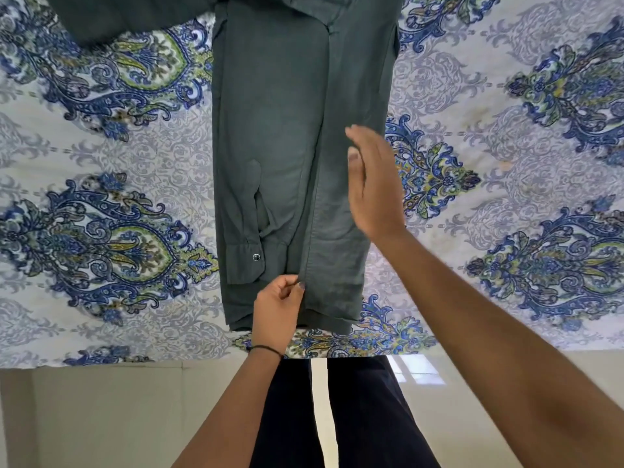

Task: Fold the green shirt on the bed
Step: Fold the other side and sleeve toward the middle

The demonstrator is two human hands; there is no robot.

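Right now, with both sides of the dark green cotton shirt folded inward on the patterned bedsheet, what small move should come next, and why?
Probably lift the hem. The dark green cotton shirt lies as a long narrow strip, the left hand pinches its near edge, and the right hand hovers open, free to help fold it upward.

We found no text, label, brand, number or sign that could be read anywhere in the view. The green shirt (297,157) showed only plain cloth and one small round button (256,257) on a cuff, with no mark we could make out on it. The bed sheet (506,146) carried only a printed blue and green floral pattern, no letters.
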